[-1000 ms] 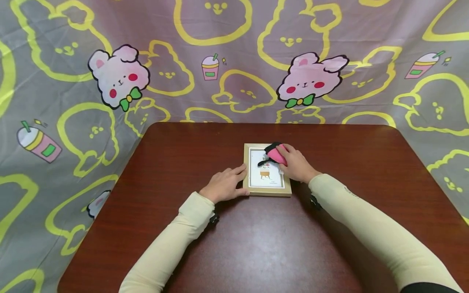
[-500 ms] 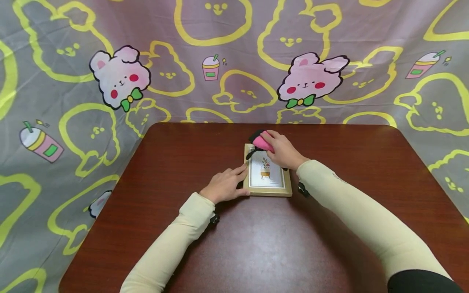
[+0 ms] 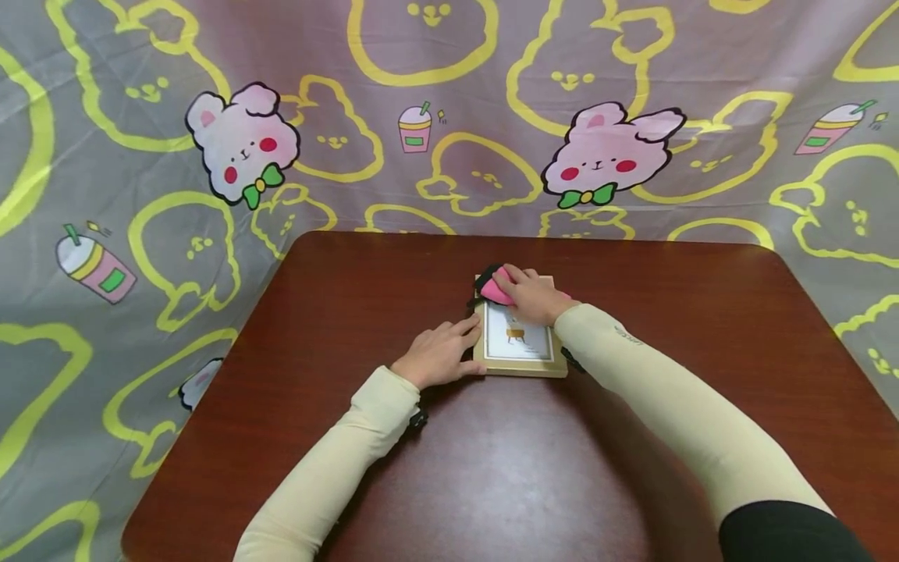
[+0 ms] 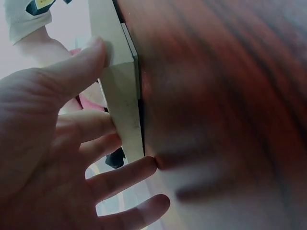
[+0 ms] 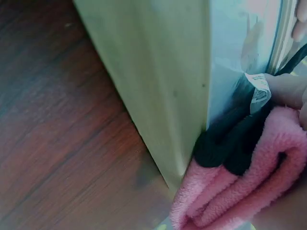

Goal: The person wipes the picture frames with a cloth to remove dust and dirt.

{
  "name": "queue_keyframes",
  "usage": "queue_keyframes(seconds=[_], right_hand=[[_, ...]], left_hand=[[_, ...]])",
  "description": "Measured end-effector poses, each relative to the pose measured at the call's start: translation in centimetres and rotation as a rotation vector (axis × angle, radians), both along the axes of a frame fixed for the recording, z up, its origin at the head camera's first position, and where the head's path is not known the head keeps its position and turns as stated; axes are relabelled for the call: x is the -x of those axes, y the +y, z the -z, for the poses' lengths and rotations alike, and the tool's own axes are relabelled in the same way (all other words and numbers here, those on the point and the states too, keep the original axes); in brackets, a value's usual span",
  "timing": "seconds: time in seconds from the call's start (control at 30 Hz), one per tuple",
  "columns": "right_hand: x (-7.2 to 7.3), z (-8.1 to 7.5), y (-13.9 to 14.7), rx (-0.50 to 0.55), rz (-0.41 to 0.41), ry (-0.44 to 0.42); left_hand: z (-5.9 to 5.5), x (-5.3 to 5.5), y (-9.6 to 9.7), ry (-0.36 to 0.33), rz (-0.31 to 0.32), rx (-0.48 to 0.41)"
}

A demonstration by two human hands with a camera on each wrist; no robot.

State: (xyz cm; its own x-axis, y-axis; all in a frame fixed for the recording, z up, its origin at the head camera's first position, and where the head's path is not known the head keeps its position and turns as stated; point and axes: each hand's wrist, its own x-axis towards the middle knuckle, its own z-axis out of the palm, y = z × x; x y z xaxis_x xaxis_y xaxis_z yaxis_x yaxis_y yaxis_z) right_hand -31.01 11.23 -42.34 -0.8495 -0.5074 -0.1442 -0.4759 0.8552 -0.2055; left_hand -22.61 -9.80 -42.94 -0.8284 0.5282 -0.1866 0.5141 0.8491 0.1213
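Observation:
A picture frame (image 3: 523,368) with a light gold border lies flat on the table, a plant picture under its front. My left hand (image 3: 438,353) touches the frame's left side and near left corner with fairly straight fingers. In the left wrist view the thumb (image 4: 79,72) rests on the frame's border, and the fingers lie along its side. My right hand (image 3: 531,300) grips a folded pink and black cloth (image 3: 495,287) on the far left part of the frame. The right wrist view shows the fluffy cloth (image 5: 273,153) with a white label (image 5: 259,93), against the gold border.
The dark red-brown wooden table (image 3: 365,281) extends around the frame on every side. A curtain (image 3: 393,179) printed with bears and drink cups hangs behind the table and along its sides.
My right hand has moved the cloth leftward and away across the frame, then slightly back toward me. My left hand has stayed at the frame's left side. The head view has shifted slightly.

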Motion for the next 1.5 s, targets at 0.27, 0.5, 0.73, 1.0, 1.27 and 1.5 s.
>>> queue_keyframes(seconds=[0.27,0.5,0.73,1.0,1.27,1.5], right_hand=[[-0.8,-0.5,0.0,-0.141,-0.037,-0.031],[-1.1,-1.1,2.1,-0.200,-0.046,-0.002],[-1.3,-0.7,3.7,-0.177,-0.045,-0.023],[-1.7,-0.9,2.9,-0.170,-0.056,-0.036],[-1.4,-0.8,1.9,-0.149,-0.050,-0.054],[-2.6,-1.0,2.5,-0.144,-0.096,-0.040]], left_hand=[[0.0,0.1,-0.2,-0.008,-0.015,0.012],[0.1,0.1,-0.5,-0.002,-0.016,0.007],[0.4,0.1,-0.6,0.004,-0.019,0.018],[0.4,0.1,-0.4,0.011,-0.006,0.011],[0.3,0.2,-0.1,0.011,-0.003,0.004],[0.3,0.3,-0.1,0.026,-0.001,0.000]])
